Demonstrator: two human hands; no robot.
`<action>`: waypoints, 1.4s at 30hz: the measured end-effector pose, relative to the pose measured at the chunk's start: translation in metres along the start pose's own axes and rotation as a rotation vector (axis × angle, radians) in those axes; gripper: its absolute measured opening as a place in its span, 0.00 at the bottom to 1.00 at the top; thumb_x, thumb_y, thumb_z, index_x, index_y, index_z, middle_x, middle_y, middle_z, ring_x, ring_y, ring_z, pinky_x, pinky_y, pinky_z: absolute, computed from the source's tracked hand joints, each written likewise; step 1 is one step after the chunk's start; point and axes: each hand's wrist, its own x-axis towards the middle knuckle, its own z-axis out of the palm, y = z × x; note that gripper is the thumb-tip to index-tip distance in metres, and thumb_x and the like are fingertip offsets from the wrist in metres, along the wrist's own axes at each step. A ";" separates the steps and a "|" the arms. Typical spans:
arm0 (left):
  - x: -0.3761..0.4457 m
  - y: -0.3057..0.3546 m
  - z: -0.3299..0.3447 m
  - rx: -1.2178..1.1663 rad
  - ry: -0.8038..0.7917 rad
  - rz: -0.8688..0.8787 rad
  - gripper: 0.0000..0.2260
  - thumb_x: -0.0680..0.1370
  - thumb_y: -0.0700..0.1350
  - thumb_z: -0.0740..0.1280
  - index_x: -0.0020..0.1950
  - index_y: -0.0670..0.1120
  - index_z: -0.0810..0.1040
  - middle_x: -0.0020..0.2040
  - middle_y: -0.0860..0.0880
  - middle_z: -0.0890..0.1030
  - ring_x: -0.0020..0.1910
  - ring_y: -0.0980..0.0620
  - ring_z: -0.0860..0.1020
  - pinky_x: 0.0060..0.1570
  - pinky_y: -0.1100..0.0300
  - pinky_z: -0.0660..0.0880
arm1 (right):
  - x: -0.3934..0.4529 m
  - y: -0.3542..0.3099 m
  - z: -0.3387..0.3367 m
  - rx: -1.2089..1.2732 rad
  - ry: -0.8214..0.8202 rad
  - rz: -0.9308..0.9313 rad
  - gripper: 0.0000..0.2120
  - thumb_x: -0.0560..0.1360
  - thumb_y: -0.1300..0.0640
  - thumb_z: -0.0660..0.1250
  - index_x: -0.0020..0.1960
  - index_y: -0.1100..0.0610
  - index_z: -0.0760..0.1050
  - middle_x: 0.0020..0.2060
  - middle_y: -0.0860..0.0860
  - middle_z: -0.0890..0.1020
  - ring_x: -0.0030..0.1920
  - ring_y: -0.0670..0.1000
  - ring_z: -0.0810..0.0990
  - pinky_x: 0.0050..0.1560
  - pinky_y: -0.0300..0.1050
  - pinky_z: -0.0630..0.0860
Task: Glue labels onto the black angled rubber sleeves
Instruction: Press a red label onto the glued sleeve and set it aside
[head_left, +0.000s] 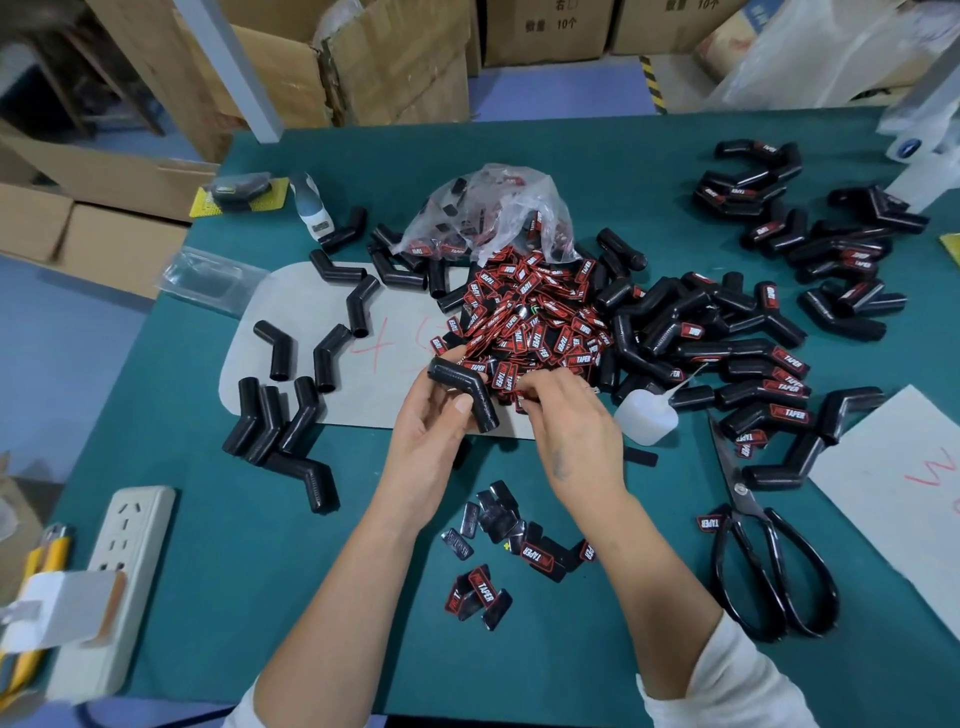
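My left hand (431, 441) grips a black angled rubber sleeve (464, 392) just in front of the big heap of red-and-black labels (535, 322). My right hand (571, 421) reaches into the near edge of that heap, its fingers curled and pinching at a label; the fingertips are partly hidden. Plain sleeves (291, 415) lie to the left on a grey card (384, 322). Sleeves with labels on them (769, 374) are piled to the right. A small white glue bottle (647, 415) lies right of my right hand.
Black scissors (769, 551) lie at the right front. Loose labels (498, 540) are scattered between my forearms. A white power strip (124, 571) sits at the left front edge. A clear plastic bag (493, 213) covers the heap's far side. Cardboard boxes (395, 67) stand behind the green table (260, 545).
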 end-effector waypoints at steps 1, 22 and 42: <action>0.000 0.000 0.001 -0.009 0.002 0.000 0.22 0.81 0.44 0.69 0.75 0.48 0.75 0.60 0.52 0.82 0.59 0.55 0.80 0.58 0.61 0.78 | 0.000 0.000 0.000 -0.029 0.005 -0.005 0.04 0.80 0.60 0.72 0.55 0.55 0.80 0.49 0.51 0.80 0.53 0.56 0.81 0.36 0.56 0.81; -0.001 0.001 0.003 -0.022 -0.006 0.002 0.24 0.81 0.45 0.70 0.77 0.45 0.74 0.61 0.47 0.81 0.60 0.51 0.80 0.58 0.58 0.79 | 0.002 0.005 0.005 0.070 -0.004 0.044 0.10 0.80 0.60 0.72 0.61 0.56 0.84 0.52 0.52 0.82 0.55 0.53 0.82 0.45 0.55 0.83; -0.003 0.005 0.004 0.037 -0.033 0.004 0.21 0.84 0.41 0.65 0.77 0.43 0.73 0.60 0.47 0.81 0.59 0.49 0.79 0.59 0.54 0.79 | -0.003 0.004 -0.007 0.023 -0.090 -0.127 0.04 0.80 0.64 0.70 0.52 0.56 0.76 0.45 0.48 0.79 0.47 0.50 0.76 0.39 0.39 0.64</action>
